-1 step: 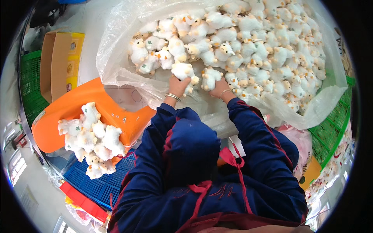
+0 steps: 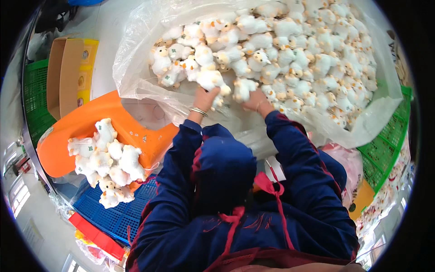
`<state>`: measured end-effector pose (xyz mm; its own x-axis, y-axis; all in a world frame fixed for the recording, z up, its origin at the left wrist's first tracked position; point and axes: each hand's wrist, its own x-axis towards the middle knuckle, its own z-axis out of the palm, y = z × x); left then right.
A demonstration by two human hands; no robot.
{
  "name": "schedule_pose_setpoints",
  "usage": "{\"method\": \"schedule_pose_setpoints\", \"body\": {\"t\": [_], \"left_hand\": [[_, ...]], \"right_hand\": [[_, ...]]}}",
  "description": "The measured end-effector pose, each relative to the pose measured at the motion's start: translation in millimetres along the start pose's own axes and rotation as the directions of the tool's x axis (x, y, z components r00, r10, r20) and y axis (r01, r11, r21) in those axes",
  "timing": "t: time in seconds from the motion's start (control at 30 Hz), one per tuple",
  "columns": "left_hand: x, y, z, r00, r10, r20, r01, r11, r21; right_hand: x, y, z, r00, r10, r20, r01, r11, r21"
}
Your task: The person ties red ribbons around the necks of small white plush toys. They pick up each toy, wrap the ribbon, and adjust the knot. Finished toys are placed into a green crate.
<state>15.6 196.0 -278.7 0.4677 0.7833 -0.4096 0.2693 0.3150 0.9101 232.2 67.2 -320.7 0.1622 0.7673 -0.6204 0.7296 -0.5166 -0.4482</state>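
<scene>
My left hand point(image 2: 205, 99), with bangles at the wrist, is closed around a small white plush animal point(image 2: 211, 79) at the near edge of a big pile. Just to the right, my right hand point(image 2: 257, 101) grips another white plush toy point(image 2: 244, 89) from its right side. Both toys are held a little apart from each other. Many similar white plush toys with tan and orange patches make up the pile point(image 2: 290, 50), which lies in a large clear plastic bag point(image 2: 136, 59). My fingertips are partly hidden behind the toys.
At left, an orange plastic stool or chair point(image 2: 68, 136) bears a heap of white plush toys point(image 2: 108, 158). Behind it stand a cardboard box point(image 2: 59, 77) and green crates point(image 2: 35, 81). A blue crate point(image 2: 97, 213) sits below, and another green crate point(image 2: 385, 149) at right.
Very little differs. The plush toy in my right hand has shifted slightly and turned, and the one in my left hand has tilted a little.
</scene>
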Motion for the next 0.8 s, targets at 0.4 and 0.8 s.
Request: {"method": "schedule_pose_setpoints", "body": {"t": [0.4, 0.8], "left_hand": [[-220, 299, -14, 0.688, 0.517, 0.51, -0.655, 0.744, 0.129], [-390, 232, -27, 0.254, 0.153, 0.955, -0.516, 0.857, 0.0]], "right_hand": [[-281, -100, -338, 0.868, -0.345, -0.357, 0.442, 0.864, 0.24], [-441, -123, -68, 0.81, -0.585, -0.051, 0.587, 0.809, 0.04]]}}
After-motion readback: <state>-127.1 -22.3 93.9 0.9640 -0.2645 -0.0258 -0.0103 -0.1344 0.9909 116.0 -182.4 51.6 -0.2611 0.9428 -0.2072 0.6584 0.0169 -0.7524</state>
